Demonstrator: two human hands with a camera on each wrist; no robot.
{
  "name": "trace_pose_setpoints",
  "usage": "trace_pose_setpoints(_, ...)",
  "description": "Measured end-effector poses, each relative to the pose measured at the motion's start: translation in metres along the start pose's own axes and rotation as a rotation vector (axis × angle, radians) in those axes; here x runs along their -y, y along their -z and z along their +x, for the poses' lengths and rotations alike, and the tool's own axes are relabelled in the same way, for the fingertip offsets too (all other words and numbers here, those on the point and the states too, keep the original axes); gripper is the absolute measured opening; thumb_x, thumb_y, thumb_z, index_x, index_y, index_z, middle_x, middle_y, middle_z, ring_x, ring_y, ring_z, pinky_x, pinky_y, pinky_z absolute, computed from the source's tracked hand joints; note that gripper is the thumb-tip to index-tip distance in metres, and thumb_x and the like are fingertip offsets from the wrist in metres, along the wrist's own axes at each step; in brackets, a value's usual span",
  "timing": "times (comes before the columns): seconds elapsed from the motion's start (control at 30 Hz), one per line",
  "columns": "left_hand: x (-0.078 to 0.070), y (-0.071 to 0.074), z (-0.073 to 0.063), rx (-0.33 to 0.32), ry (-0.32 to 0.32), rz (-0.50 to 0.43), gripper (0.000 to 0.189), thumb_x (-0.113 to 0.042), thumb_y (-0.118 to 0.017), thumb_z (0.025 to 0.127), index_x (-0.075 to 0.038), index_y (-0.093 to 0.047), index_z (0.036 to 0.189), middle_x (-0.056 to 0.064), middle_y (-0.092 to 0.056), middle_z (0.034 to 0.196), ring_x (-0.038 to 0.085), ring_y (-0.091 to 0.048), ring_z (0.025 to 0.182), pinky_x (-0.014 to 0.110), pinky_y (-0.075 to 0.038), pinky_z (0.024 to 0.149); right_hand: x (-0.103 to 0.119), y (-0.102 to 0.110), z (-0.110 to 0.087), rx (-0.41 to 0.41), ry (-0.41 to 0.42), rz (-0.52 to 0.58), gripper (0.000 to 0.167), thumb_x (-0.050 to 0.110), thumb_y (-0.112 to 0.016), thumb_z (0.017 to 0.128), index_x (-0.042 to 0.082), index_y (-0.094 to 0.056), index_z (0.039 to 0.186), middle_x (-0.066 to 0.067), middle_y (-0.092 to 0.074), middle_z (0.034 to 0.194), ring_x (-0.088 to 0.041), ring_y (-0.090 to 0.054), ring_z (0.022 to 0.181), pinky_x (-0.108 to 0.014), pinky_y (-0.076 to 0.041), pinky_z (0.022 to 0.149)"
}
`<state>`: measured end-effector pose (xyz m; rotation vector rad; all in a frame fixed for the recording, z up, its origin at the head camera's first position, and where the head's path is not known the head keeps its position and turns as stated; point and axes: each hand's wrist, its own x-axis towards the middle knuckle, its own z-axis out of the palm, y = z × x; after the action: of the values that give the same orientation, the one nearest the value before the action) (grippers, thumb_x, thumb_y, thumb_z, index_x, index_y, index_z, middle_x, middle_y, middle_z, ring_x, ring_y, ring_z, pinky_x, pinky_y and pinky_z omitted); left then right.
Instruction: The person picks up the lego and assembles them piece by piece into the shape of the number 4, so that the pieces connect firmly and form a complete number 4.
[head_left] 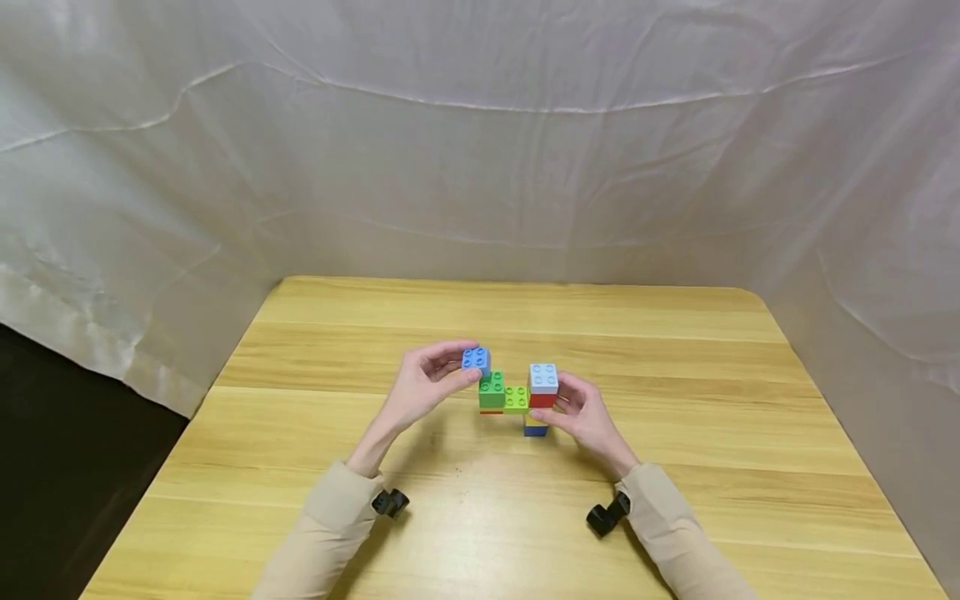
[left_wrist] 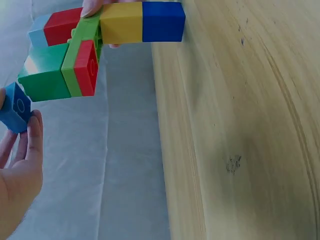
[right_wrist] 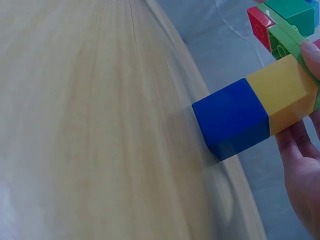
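Observation:
My left hand (head_left: 418, 385) pinches a blue toy building brick (head_left: 476, 359) between thumb and fingers. In the left wrist view this brick is tilted close beside the green brick (left_wrist: 45, 74), not seated on it. My right hand (head_left: 588, 423) grips a built piece of joined bricks. A lime green plate (head_left: 516, 400) spans its middle, with the green brick on its left end and a thin red brick (left_wrist: 86, 68) beneath that. At the right end a light blue brick (head_left: 543, 377) tops a red one (head_left: 543, 401). Below them are a yellow brick (right_wrist: 282, 90) and a dark blue brick (right_wrist: 232, 117).
A wooden table (head_left: 465, 533) with rounded far corners lies under both hands. Pale cloth (head_left: 510, 183) hangs behind and at the sides. A dark area (head_left: 67, 450) shows at the lower left. Small black wrist cameras (head_left: 606, 515) sit at the cuffs.

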<state>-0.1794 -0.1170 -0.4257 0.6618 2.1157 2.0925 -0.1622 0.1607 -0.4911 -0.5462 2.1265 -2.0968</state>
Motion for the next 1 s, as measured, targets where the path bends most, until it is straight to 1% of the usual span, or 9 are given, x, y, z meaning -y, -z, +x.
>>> trace_pose_setpoints(0.23,0.001,-0.002,-0.003,0.043,-0.025,0.027,0.04,0.0,-0.072,0.089,0.003,-0.063,0.128,0.026,-0.067,0.125,0.01,-0.068,0.107,0.03,-0.057,0.102,-0.001,-0.001,0.0,-0.003,-0.002,0.003,0.059,-0.006,-0.077,0.08,-0.014,-0.051,0.132,0.015,-0.067,0.116,-0.002,-0.065,0.11,-0.017,-0.053,0.102)
trace_pose_setpoints(0.4,0.001,-0.004,-0.003,0.061,-0.047,0.053,0.038,0.001,-0.073,0.088,0.003,-0.065,0.126,0.026,-0.068,0.123,0.019,-0.068,0.107,0.031,-0.057,0.102,-0.001,0.0,0.0,-0.006,0.005,0.0,0.058,-0.007,-0.076,0.081,-0.015,-0.051,0.132,0.015,-0.067,0.116,-0.001,-0.065,0.11,-0.017,-0.053,0.101)
trace_pose_setpoints(0.47,0.001,-0.004,-0.003,0.061,-0.043,0.064,0.038,0.0,-0.074,0.088,0.002,-0.065,0.125,0.025,-0.068,0.122,0.024,-0.068,0.109,0.034,-0.056,0.104,-0.002,-0.001,0.0,-0.006,0.012,0.003,0.058,-0.007,-0.076,0.081,-0.015,-0.05,0.132,0.014,-0.067,0.116,-0.001,-0.065,0.11,-0.017,-0.053,0.101)
trace_pose_setpoints(0.57,0.001,-0.006,-0.003,0.056,-0.019,0.067,0.039,-0.001,-0.075,0.088,0.001,-0.066,0.125,0.024,-0.069,0.122,0.031,-0.066,0.112,0.042,-0.055,0.106,-0.001,-0.001,0.001,-0.006,0.02,0.004,0.058,-0.008,-0.076,0.08,-0.016,-0.05,0.132,0.014,-0.067,0.117,-0.002,-0.065,0.111,-0.017,-0.053,0.101)
trace_pose_setpoints(0.67,0.001,-0.007,-0.003,0.054,0.0,0.065,0.04,-0.003,-0.076,0.087,0.0,-0.066,0.126,0.022,-0.069,0.123,0.033,-0.066,0.114,0.046,-0.053,0.108,-0.001,-0.001,0.001,-0.007,0.018,0.0,0.057,-0.008,-0.076,0.08,-0.015,-0.051,0.131,0.014,-0.067,0.116,-0.002,-0.064,0.111,-0.017,-0.053,0.101)
trace_pose_setpoints(0.77,0.001,-0.008,-0.003,0.054,0.009,0.058,0.041,-0.004,-0.077,0.086,-0.001,-0.066,0.125,0.022,-0.069,0.123,0.032,-0.066,0.114,0.044,-0.054,0.108,-0.001,-0.001,0.001,-0.007,0.011,-0.002,0.058,-0.008,-0.076,0.08,-0.014,-0.051,0.132,0.014,-0.067,0.117,-0.002,-0.064,0.111,-0.017,-0.053,0.102)
trace_pose_setpoints(0.83,0.001,-0.009,-0.003,0.057,0.008,0.046,0.04,-0.005,-0.077,0.086,0.0,-0.066,0.125,0.023,-0.068,0.123,0.033,-0.067,0.113,0.042,-0.056,0.105,-0.001,0.0,0.001,-0.007,0.007,-0.002,0.058,-0.008,-0.076,0.081,-0.014,-0.051,0.132,0.014,-0.066,0.117,-0.002,-0.064,0.111,-0.017,-0.053,0.102)
trace_pose_setpoints(0.93,0.002,-0.011,-0.004,0.068,0.005,0.036,0.039,-0.006,-0.077,0.088,0.0,-0.066,0.125,0.024,-0.067,0.122,0.034,-0.066,0.112,0.035,-0.06,0.099,-0.002,0.0,0.001,-0.004,0.005,0.0,0.059,-0.007,-0.076,0.081,-0.014,-0.05,0.133,0.014,-0.066,0.118,-0.002,-0.064,0.112,-0.022,-0.053,0.105)
trace_pose_setpoints(1.0,0.004,-0.012,-0.004,0.076,0.003,0.041,0.039,-0.008,-0.076,0.089,-0.001,-0.065,0.126,0.024,-0.067,0.122,0.033,-0.067,0.111,0.032,-0.061,0.095,-0.002,0.0,0.0,-0.005,0.006,0.002,0.06,-0.007,-0.076,0.081,-0.014,-0.05,0.134,0.013,-0.065,0.119,-0.003,-0.064,0.113,-0.026,-0.053,0.106)
